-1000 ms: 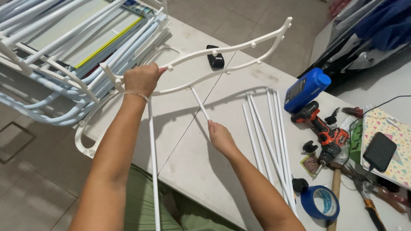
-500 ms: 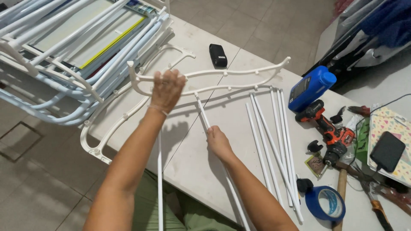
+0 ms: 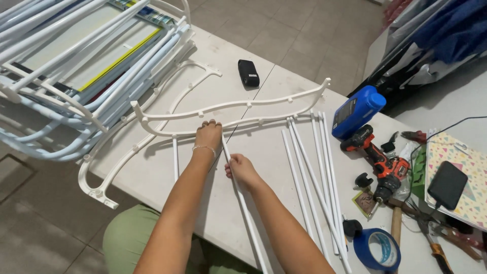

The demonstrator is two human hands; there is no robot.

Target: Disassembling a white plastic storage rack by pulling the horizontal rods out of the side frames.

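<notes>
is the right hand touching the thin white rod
Touching: in the head view the right hand has its fingers closed around the thin white rod below the curved white frame.

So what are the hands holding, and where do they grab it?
The right hand grips a thin white rod near its upper end. The left hand presses on the curved white plastic frame where that rod meets it.
</notes>
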